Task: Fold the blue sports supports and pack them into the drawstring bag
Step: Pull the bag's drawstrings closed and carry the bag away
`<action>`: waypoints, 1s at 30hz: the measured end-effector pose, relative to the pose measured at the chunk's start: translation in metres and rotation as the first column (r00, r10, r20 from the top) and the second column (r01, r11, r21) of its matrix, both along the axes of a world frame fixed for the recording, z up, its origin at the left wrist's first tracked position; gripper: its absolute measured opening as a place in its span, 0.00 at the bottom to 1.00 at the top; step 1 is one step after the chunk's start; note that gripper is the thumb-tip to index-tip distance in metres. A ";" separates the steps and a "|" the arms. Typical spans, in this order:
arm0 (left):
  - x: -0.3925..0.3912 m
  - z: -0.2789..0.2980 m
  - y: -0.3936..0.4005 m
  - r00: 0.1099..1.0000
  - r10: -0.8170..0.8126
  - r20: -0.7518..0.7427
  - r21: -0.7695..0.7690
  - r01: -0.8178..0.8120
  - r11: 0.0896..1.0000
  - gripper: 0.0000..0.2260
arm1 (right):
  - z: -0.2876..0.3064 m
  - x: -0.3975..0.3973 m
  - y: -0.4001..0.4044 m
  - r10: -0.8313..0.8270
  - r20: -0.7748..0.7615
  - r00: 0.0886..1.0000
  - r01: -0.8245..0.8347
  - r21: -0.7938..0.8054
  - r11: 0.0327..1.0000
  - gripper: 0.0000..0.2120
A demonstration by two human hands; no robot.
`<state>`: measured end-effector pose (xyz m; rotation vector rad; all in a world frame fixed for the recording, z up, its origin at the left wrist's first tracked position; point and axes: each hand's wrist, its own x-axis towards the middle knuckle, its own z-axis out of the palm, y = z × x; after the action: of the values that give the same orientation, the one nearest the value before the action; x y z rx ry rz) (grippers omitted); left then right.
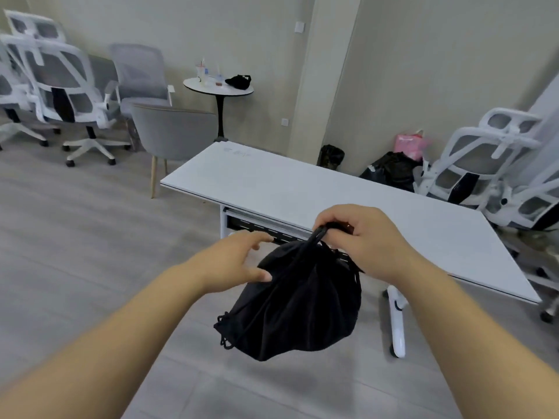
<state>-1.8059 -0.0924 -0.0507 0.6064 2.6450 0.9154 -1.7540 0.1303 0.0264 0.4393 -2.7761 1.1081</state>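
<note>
A black drawstring bag (299, 300) hangs in the air in front of me, bulging and gathered at the top. My right hand (360, 237) is closed around its black cords at the neck and carries its weight. My left hand (239, 261) is spread beside the bag's upper left, fingers apart, with the thumb touching the fabric. No blue sports supports show; whatever is inside the bag is hidden.
A long white table (302, 189) stands just beyond the bag, its near edge under my right hand. White office chairs (484, 164) crowd the right; more chairs (69, 86) and a grey armchair (172, 134) stand left. A small round table (217, 86) is at the back.
</note>
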 end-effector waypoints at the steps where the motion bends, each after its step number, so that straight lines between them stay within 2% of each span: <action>1: -0.021 0.005 0.003 0.999 -0.033 -0.014 0.002 0.033 0.999 0.30 | 0.005 -0.018 -0.001 -0.003 -0.027 1.000 0.003 -0.018 1.000 0.18; 3: -0.054 0.012 0.009 0.998 -0.068 0.003 0.052 0.067 0.996 0.28 | 0.012 -0.047 -0.002 -0.008 -0.072 0.997 0.002 -0.078 0.997 0.18; 5: -0.084 0.014 0.014 0.998 -0.050 0.043 0.141 0.043 0.989 0.18 | 0.015 -0.074 0.000 -0.013 -0.099 0.995 -0.002 -0.151 0.988 0.18; 8: -0.126 0.016 0.018 1.000 0.024 0.000 0.239 -0.024 0.971 0.05 | 0.015 -0.111 0.004 0.001 -0.121 0.993 -0.027 -0.221 0.975 0.18; 10: -0.151 0.024 0.019 0.998 0.046 -0.031 0.266 -0.036 0.963 0.04 | 0.019 -0.134 0.010 0.014 -0.130 0.991 -0.044 -0.226 0.973 0.17; 14: -0.201 0.045 0.020 0.996 0.074 -0.051 0.273 -0.057 0.960 0.04 | 0.031 -0.179 0.034 0.107 -0.037 0.994 -0.111 -0.100 0.989 0.17; 17: -0.234 0.065 0.027 0.993 0.086 -0.086 0.293 -0.057 0.954 0.04 | 0.037 -0.217 0.056 0.015 -0.044 0.999 -0.021 -0.145 0.989 0.17; 19: -0.253 0.079 0.037 0.989 0.098 -0.108 0.292 -0.062 0.954 0.04 | 0.039 -0.247 0.069 -0.009 -0.037 0.999 0.006 -0.091 0.996 0.16; 22: -0.284 0.101 0.052 0.985 0.107 -0.132 0.286 -0.065 0.956 0.04 | 0.042 -0.291 0.079 0.102 0.147 0.984 -0.110 0.047 0.993 0.26; 24: -0.306 0.114 0.061 0.985 0.106 -0.139 0.283 -0.063 0.957 0.08 | 0.046 -0.321 0.084 0.186 0.246 0.951 -0.199 0.031 0.980 0.30; 26: -0.330 0.124 0.071 0.982 0.122 -0.147 0.292 -0.075 0.954 0.10 | 0.052 -0.349 0.089 0.219 0.267 0.939 -0.236 0.034 0.971 0.29; 30: -0.384 0.137 0.089 0.972 0.134 -0.192 0.231 -0.088 0.969 0.08 | 0.063 -0.400 0.097 0.188 0.214 0.958 -0.216 0.113 0.970 0.22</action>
<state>-2.1900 -0.0037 0.0858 0.6399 2.8062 1.2563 -2.1543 0.2270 0.0892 0.6759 -3.0547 1.0614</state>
